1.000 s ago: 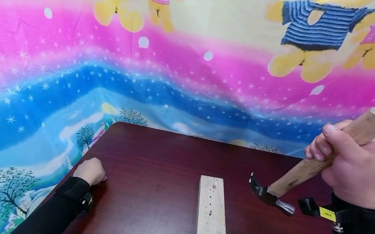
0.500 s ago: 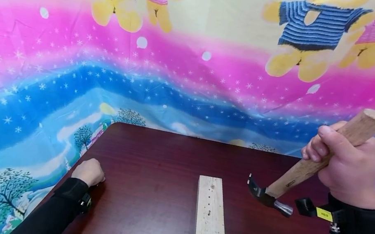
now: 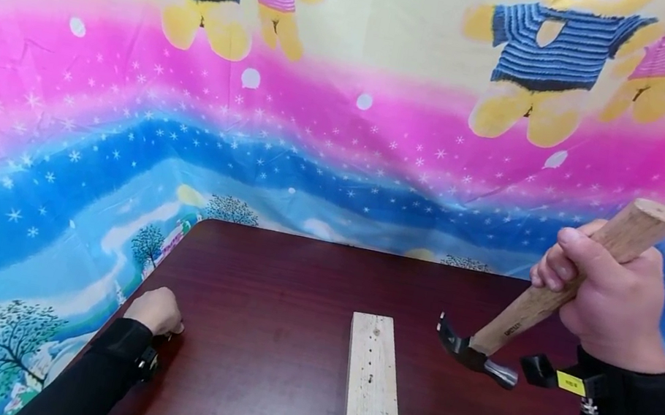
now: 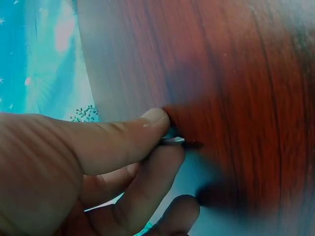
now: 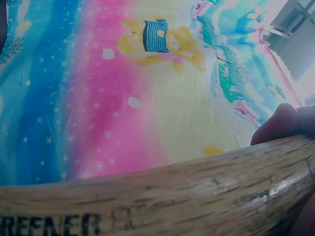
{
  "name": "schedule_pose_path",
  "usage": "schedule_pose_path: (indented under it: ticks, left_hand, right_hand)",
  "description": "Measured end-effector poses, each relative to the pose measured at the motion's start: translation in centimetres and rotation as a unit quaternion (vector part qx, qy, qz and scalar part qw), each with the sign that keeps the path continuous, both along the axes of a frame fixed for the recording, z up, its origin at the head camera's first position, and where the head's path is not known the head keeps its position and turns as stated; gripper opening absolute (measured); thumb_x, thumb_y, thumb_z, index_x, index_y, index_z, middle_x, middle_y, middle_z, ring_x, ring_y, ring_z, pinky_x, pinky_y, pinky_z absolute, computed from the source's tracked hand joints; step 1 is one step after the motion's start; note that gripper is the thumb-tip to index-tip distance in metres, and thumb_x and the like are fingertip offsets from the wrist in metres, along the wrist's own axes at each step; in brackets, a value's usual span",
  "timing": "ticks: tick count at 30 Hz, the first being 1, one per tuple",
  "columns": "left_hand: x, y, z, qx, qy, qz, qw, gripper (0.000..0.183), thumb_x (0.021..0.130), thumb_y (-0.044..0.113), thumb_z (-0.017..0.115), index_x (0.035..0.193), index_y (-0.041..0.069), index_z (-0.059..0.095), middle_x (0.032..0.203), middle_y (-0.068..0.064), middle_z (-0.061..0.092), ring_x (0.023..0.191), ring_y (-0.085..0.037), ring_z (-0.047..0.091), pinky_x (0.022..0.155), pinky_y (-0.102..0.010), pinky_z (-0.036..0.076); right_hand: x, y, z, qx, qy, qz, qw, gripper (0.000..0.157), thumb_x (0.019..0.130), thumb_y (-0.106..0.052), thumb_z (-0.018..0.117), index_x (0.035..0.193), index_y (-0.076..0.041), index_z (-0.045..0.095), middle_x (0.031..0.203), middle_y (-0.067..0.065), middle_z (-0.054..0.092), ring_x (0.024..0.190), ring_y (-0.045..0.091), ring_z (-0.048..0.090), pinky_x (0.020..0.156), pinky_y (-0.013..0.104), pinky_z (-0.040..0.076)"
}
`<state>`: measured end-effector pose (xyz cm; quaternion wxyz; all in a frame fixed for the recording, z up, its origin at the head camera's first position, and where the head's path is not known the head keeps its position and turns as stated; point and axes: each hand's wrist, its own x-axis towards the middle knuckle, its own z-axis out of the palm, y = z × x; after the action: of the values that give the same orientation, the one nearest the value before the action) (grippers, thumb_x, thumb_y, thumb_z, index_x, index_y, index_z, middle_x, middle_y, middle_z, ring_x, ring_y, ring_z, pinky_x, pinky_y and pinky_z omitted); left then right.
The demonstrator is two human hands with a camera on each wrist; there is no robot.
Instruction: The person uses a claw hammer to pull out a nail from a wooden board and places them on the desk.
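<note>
My right hand [image 3: 613, 301] grips the wooden handle of a claw hammer [image 3: 532, 306]. The hammer's dark head with its bright striking face hangs low, to the right of a pale wooden block [image 3: 375, 382]. Dark holes or marks run along the block's top. In the right wrist view the printed hammer handle [image 5: 162, 196] fills the lower part. At the table's left edge my left hand [image 3: 157, 310] is close to the tabletop. Thumb and forefinger pinch a nail [image 4: 173, 140], whose shiny tip sticks out in the left wrist view; the rest of it is hidden by the fingers.
The block lies lengthwise on a dark red-brown table [image 3: 263, 299]. A colourful printed cloth [image 3: 345, 135] hangs behind the table and down past its left side. Wrist cameras are strapped over both black sleeves.
My right hand and the hammer have drifted slightly left and down. My left hand has barely shifted, and the block stays where it was.
</note>
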<state>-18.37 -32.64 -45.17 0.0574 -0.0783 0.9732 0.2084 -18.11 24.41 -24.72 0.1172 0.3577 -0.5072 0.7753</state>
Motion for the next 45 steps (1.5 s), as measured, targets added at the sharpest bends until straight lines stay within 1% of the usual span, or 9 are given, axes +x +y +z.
schedule_pose_path:
  ticks: [9, 21, 25, 27, 29, 32, 34, 38, 45]
  left_hand:
    - [-0.1, 0.0, 0.1, 0.000, -0.032, 0.020, 0.9993, 0.027, 0.087, 0.014, 0.074, 0.063, 0.005, 0.067, 0.061, -0.007, 0.058, 0.055, -0.024, 0.049, 0.056, -0.034, 0.038]
    - [0.0, 0.3, 0.3, 0.000, -0.032, 0.023, 0.9992, 0.028, 0.089, 0.016, 0.072, 0.063, 0.006, 0.066, 0.060, -0.008, 0.059, 0.053, -0.023, 0.050, 0.055, -0.034, 0.037]
    - [0.2, 0.8, 0.6, -0.023, -0.015, 0.047, 0.9986, 0.039, 0.089, 0.030, 0.074, 0.061, 0.005, 0.064, 0.061, -0.013, 0.057, 0.056, -0.029, 0.052, 0.055, -0.037, 0.038]
    - [-0.1, 1.2, 0.6, -0.046, 0.017, 0.056, 0.9972, 0.051, 0.088, 0.046, 0.073, 0.086, -0.005, 0.070, 0.083, -0.027, 0.062, 0.076, -0.043, 0.057, 0.065, -0.048, 0.044]
    - [-0.7, 1.5, 0.6, -0.057, 0.066, 0.058, 0.9945, 0.083, 0.086, 0.061, 0.069, 0.127, -0.010, 0.059, 0.121, -0.039, 0.053, 0.112, -0.055, 0.048, 0.086, -0.062, 0.040]
    - [-2.1, 2.2, 0.3, -0.055, 0.157, 0.029, 0.9856, 0.119, 0.083, 0.073, 0.062, 0.160, 0.003, 0.005, 0.157, -0.037, 0.003, 0.141, -0.057, -0.001, 0.105, -0.074, 0.007]
    - [-3.0, 2.9, 0.1, -0.033, 0.200, -0.004, 0.9792, 0.120, 0.082, 0.072, 0.064, 0.161, 0.014, -0.005, 0.161, -0.025, -0.015, 0.143, -0.049, -0.019, 0.105, -0.074, -0.005]
    - [-4.3, 5.3, 0.2, 0.013, 0.230, -0.075, 0.9702, 0.120, 0.081, 0.065, 0.071, 0.161, 0.021, -0.007, 0.162, -0.011, -0.023, 0.145, -0.040, -0.022, 0.106, -0.073, -0.006]
    - [-5.2, 11.4, 0.7, 0.039, 0.218, -0.195, 0.9555, 0.128, 0.074, 0.057, 0.082, 0.161, 0.021, -0.005, 0.165, -0.003, -0.016, 0.148, -0.032, -0.016, 0.112, -0.064, -0.002]
  right_hand:
    - [0.0, -0.1, -0.1, 0.011, 0.006, 0.002, 1.000, 0.022, 0.102, 0.010, 0.039, 0.083, 0.007, 0.048, 0.066, 0.012, 0.038, 0.058, 0.025, 0.037, 0.060, 0.041, 0.037]
    - [-0.1, -0.2, -0.1, 0.017, 0.006, -0.006, 1.000, 0.021, 0.102, 0.010, 0.041, 0.082, 0.006, 0.047, 0.066, 0.013, 0.038, 0.057, 0.025, 0.038, 0.059, 0.041, 0.039]
    - [-0.1, -0.2, -0.2, 0.020, 0.005, -0.015, 1.000, 0.022, 0.102, 0.009, 0.042, 0.081, 0.006, 0.047, 0.065, 0.013, 0.038, 0.056, 0.025, 0.038, 0.057, 0.040, 0.039]
    - [0.0, -0.2, -0.2, 0.022, 0.004, -0.021, 1.000, 0.022, 0.102, 0.009, 0.043, 0.081, 0.006, 0.047, 0.065, 0.013, 0.039, 0.056, 0.026, 0.038, 0.057, 0.040, 0.040]
    - [0.0, -0.2, -0.2, 0.022, 0.002, -0.020, 1.000, 0.022, 0.102, 0.009, 0.043, 0.081, 0.006, 0.048, 0.065, 0.013, 0.039, 0.056, 0.026, 0.038, 0.057, 0.040, 0.040]
    - [0.0, -0.2, -0.3, 0.022, -0.003, -0.016, 1.000, 0.021, 0.103, 0.008, 0.043, 0.082, 0.005, 0.048, 0.067, 0.013, 0.040, 0.058, 0.026, 0.039, 0.058, 0.040, 0.040]
    - [0.1, -0.2, -0.4, 0.022, -0.004, -0.010, 1.000, 0.020, 0.103, 0.008, 0.042, 0.084, 0.006, 0.048, 0.068, 0.014, 0.040, 0.059, 0.026, 0.039, 0.060, 0.040, 0.040]
    - [0.0, -0.1, -0.6, 0.024, -0.002, -0.004, 1.000, 0.018, 0.103, 0.009, 0.040, 0.087, 0.005, 0.047, 0.070, 0.014, 0.039, 0.061, 0.026, 0.039, 0.061, 0.041, 0.040]
    - [-0.1, -0.1, -0.7, 0.023, -0.004, -0.001, 1.000, 0.018, 0.103, 0.008, 0.040, 0.087, 0.004, 0.047, 0.070, 0.013, 0.039, 0.061, 0.026, 0.039, 0.061, 0.040, 0.039]
